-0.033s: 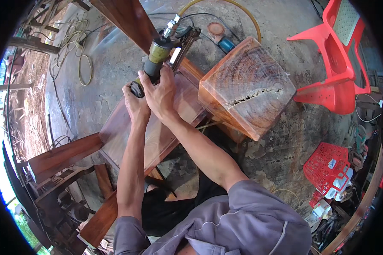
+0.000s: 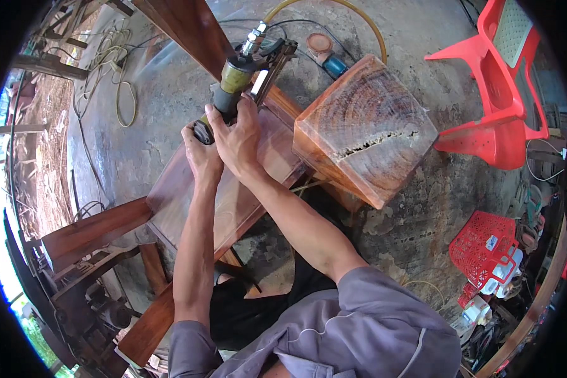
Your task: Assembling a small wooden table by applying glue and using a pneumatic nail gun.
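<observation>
With both hands I hold an air nail gun [image 2: 234,79], olive-green with a black grip, over a reddish-brown wooden panel [image 2: 192,208]. My right hand [image 2: 238,138] is closed around the grip, its thumb along the near side. Lower on the tool, my left hand [image 2: 201,154] is wrapped about its round black end. A shiny metal coupling [image 2: 254,39] joins the far end to a yellow hose [image 2: 365,16]. The tip of the gun is hidden, so contact with the panel cannot be made out.
Right of the panel stands a thick wooden block [image 2: 378,120] with a cracked end-grain face. Behind it lies a small blue power tool [image 2: 335,66]. Red plastic chairs [image 2: 501,94] and a red basket [image 2: 479,242] are at right. Wooden legs [image 2: 97,230] project leftward; loose cords [image 2: 116,63] lie beyond.
</observation>
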Demonstrator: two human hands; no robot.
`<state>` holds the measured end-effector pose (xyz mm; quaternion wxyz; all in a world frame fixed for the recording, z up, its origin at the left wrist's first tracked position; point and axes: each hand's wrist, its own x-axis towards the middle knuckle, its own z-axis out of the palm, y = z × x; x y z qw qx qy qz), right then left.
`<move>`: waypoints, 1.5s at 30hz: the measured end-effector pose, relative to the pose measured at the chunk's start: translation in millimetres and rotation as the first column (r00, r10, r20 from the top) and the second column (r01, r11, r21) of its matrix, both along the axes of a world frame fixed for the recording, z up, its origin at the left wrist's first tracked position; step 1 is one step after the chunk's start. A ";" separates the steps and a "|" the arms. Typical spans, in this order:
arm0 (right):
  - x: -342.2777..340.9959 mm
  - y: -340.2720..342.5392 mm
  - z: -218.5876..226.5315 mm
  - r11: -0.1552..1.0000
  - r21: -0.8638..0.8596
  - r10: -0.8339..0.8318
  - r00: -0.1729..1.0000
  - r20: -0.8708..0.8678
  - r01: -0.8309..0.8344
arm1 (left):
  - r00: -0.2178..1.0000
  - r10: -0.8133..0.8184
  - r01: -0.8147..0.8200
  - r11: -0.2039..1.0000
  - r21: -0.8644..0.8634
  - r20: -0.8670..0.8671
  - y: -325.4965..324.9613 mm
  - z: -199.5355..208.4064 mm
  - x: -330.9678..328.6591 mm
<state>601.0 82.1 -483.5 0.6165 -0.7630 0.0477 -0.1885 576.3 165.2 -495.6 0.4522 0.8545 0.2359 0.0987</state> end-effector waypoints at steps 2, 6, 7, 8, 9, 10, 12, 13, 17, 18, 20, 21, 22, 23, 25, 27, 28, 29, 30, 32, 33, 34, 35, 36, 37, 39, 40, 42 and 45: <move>1.6 -1.9 -1.9 0.999 -0.040 -0.019 0.997 0.081 0.022 | 1.000 -0.011 0.011 1.000 0.015 0.007 -2.2 1.7 0.5; 1.4 -6.6 -1.8 0.999 0.039 0.012 0.997 0.082 -0.015 | 0.999 -0.004 0.004 1.000 0.008 0.040 -5.6 5.3 0.8; 1.0 -7.2 -1.3 0.996 0.087 0.036 0.999 0.016 -0.038 | 1.000 0.004 -0.005 1.000 0.008 0.024 -6.0 5.9 0.8; 0.4 -8.1 -0.9 0.992 0.112 0.051 0.999 0.008 -0.052 | 1.000 0.009 -0.009 1.000 0.007 0.026 -6.2 6.4 0.9; 0.2 -8.1 -0.5 0.987 0.149 0.067 0.997 -0.024 -0.063 | 1.000 0.007 -0.007 1.000 0.015 0.012 -6.0 6.8 0.7; 0.0 -7.9 -0.5 0.986 0.156 0.067 0.997 -0.033 -0.061 | 1.000 0.001 -0.002 1.000 0.022 0.014 -5.8 6.9 0.5; 0.8 -6.2 -1.1 0.989 0.139 0.051 0.998 -0.031 -0.046 | 1.000 -0.003 0.002 1.000 0.028 0.015 -4.8 6.4 0.2; 2.1 -5.2 -1.9 0.995 0.092 0.024 1.000 0.012 -0.025 | 1.000 -0.001 0.001 1.000 0.027 0.015 -4.2 5.8 0.2; 6.2 -1.8 -6.4 0.998 -0.015 -0.063 0.998 0.020 0.063 | 1.000 0.002 -0.002 1.000 0.024 0.006 -2.7 2.1 0.2; 6.4 -1.9 -7.2 0.999 -0.008 -0.053 0.998 0.016 0.053 | 1.000 0.001 -0.001 0.999 0.032 0.011 -2.4 1.4 0.1; 6.2 -2.7 -8.0 0.999 -0.002 -0.040 0.999 0.016 0.040 | 1.000 -0.003 0.002 0.999 0.050 0.019 -2.0 0.4 -0.6; 5.9 -3.2 -7.7 0.999 -0.002 -0.036 0.999 0.020 0.036 | 1.000 -0.005 0.004 0.999 0.052 0.020 -1.7 0.3 -0.7; 5.3 -3.7 -7.3 1.000 -0.001 -0.031 0.999 0.026 0.031 | 1.000 -0.006 0.005 0.998 0.055 0.024 -1.5 0.2 -1.0; 4.5 -4.3 -6.7 1.000 0.013 -0.017 1.000 0.008 0.017 | 1.000 -0.008 0.007 0.998 0.057 0.028 -1.3 0.4 -0.8; 2.9 -4.8 -5.0 0.999 0.040 0.013 1.000 -0.029 -0.011 | 1.000 -0.016 0.015 0.999 0.042 0.027 -1.1 0.6 -0.4; 1.5 -4.7 -3.3 0.994 0.109 0.031 0.999 -0.029 -0.028 | 1.000 -0.014 0.013 1.000 0.027 0.025 -1.4 0.8 0.1; 1.0 -4.7 -2.4 0.989 0.147 0.029 0.999 -0.017 -0.027 | 1.000 -0.007 0.007 1.000 0.022 0.023 -1.8 0.9 0.3; 0.5 -4.8 -1.8 0.991 0.133 0.027 0.999 -0.022 -0.024 | 1.000 -0.002 0.001 1.000 0.017 0.021 -2.0 0.9 0.5; 0.3 -4.7 -1.2 0.993 0.121 0.012 1.000 -0.013 -0.010 | 1.000 0.001 -0.002 1.000 0.011 0.021 -2.3 1.0 0.7; -0.2 -5.3 -0.5 0.991 0.129 0.037 0.999 -0.040 -0.032 | 1.000 0.006 -0.006 1.000 -0.001 0.021 -2.4 0.7 1.0; -0.6 -6.3 -0.2 0.986 0.151 0.079 0.994 -0.073 -0.067 | 1.000 0.006 -0.006 1.000 -0.013 0.024 -2.0 0.5 1.0; -1.0 -6.3 0.4 0.978 0.194 0.100 0.990 -0.096 -0.080 | 1.000 0.007 -0.006 1.000 -0.025 0.026 -1.4 0.3 1.0; -1.7 -6.8 1.2 0.980 0.175 0.108 0.989 -0.098 -0.090 | 1.000 0.007 -0.005 0.999 -0.037 0.028 -0.7 0.2 0.4; -2.1 -6.3 2.3 0.981 0.176 0.094 0.991 -0.090 -0.077 | 1.000 0.006 -0.006 1.000 -0.018 0.013 0.1 -0.1 0.0; -3.2 -6.2 3.7 0.982 0.174 0.088 0.992 -0.089 -0.071 | 1.000 0.007 -0.007 1.000 0.002 -0.002 1.2 0.0 -0.8; -5.0 -4.9 7.0 0.983 0.169 0.082 0.992 -0.094 -0.065 | 1.000 0.012 -0.012 1.000 0.020 -0.017 2.5 0.2 -2.9; -5.4 -4.4 8.7 0.981 0.184 0.079 0.993 -0.084 -0.063 | 1.000 0.013 -0.013 1.000 0.017 -0.012 2.6 0.4 -3.5; -6.6 -3.8 11.1 0.994 0.103 0.050 0.994 -0.099 -0.039 | 1.000 0.015 -0.015 1.000 0.011 -0.017 1.7 1.0 -5.6; -9.8 -5.2 11.2 0.997 0.074 0.014 1.000 0.004 -0.014 | 0.999 0.016 -0.016 1.000 0.008 -0.031 -1.9 2.6 -10.9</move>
